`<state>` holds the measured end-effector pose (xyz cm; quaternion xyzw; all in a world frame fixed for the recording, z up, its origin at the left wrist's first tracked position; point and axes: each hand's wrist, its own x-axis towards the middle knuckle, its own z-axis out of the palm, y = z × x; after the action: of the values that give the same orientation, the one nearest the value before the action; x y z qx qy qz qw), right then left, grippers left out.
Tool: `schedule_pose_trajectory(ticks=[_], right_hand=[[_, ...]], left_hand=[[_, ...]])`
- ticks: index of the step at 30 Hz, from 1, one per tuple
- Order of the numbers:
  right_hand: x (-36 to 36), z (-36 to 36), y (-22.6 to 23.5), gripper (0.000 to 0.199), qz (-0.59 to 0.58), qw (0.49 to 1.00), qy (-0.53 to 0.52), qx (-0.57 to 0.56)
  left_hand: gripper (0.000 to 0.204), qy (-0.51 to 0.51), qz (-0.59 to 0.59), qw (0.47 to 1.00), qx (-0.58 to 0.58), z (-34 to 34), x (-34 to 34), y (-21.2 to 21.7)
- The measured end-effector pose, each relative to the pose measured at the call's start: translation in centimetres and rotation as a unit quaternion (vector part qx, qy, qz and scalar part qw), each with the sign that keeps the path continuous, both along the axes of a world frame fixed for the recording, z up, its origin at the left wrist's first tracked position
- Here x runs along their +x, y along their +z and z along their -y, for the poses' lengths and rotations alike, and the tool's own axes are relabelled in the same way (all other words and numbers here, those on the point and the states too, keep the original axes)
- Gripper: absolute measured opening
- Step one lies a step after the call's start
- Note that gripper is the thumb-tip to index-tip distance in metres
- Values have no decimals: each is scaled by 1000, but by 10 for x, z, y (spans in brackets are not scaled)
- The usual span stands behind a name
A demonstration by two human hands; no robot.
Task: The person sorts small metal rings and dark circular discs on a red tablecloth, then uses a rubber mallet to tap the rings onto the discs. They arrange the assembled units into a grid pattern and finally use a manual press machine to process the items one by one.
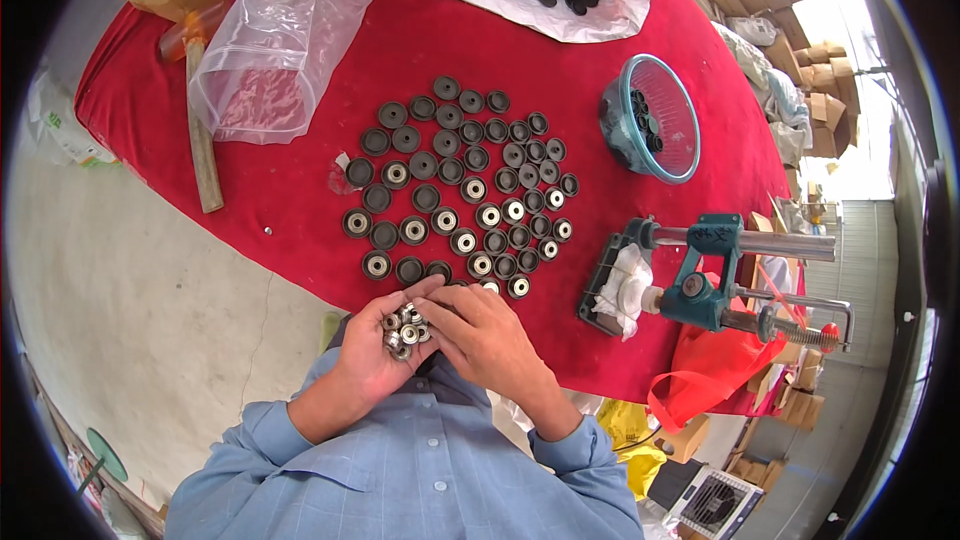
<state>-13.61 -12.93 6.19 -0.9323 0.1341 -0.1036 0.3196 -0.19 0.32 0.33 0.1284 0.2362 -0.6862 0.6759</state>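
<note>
Several small shiny metal ball bearings (405,332) lie heaped in the cupped palm of my left hand (362,352), close to my body at the near table edge. My right hand (492,338) leans over the heap, its fingers bent together at the bearings. What its fingertips grip, if anything, is hidden. Just beyond both hands, black round plastic caps (425,198) stand in loose rows on the red cloth. Some caps in the nearer rows hold a metal bearing (413,230) in the middle; the farther ones have none.
A green hand press (710,275) stands on the right, with a white wrapping on its base. Behind it sits a blue plastic basket (612,120) with black pieces. A white sack (625,15) of black discs, a clear bag (270,50) and a wooden stick (202,160) lie farther off.
</note>
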Motion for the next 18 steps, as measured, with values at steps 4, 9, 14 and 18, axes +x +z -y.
schedule_pose_trajectory(ticks=[4,9,14,18], right_hand=[[0,3,-8,44,16,1000,21,9],[20,34,11,28,30,994,-80,70],[77,73,-11,25,118,980,-154,-31],[107,86,-38,22,160,962,-134,-177]], left_hand=[[52,-4,-10,1000,-6,2,1,2],[49,9,-55,996,-72,-8,-5,-26],[42,-63,29,997,37,3,2,4],[43,-59,18,998,17,0,3,1]])
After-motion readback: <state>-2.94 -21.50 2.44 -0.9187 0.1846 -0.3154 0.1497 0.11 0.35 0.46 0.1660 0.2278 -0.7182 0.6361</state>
